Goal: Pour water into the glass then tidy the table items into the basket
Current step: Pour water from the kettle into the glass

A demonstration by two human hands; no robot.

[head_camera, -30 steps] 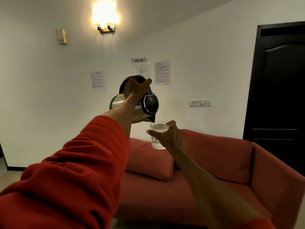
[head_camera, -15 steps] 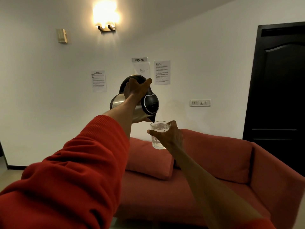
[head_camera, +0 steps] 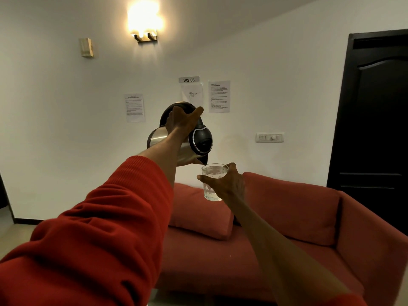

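Your left hand (head_camera: 182,121) is wrapped around the black handle of the kettle (head_camera: 194,143), fingers curled over the top and thumb stretched toward the lid end. Your right hand (head_camera: 227,184) is clamped on the glass (head_camera: 213,181), fingers and thumb curled round its side.

Both arms reach out in front of you, held up in the air above the red sofa (head_camera: 287,217). Your left arm wears a red sleeve (head_camera: 92,239) pushed up to mid-forearm; your right forearm is bare in most of the view.

A dark door (head_camera: 375,129) stands at the right, just beside the sofa's arm. A red cushion (head_camera: 198,215) leans on the sofa seat below the glass.

The steel kettle is tilted forward and down to the right, its spout just above the near left rim of the glass. The glass stands upright in your grip and holds water to near its brim.

On the white wall behind are a lit lamp (head_camera: 144,23), printed paper sheets (head_camera: 219,96), a label reading "WS 06" (head_camera: 189,79), and a switch plate (head_camera: 269,137).
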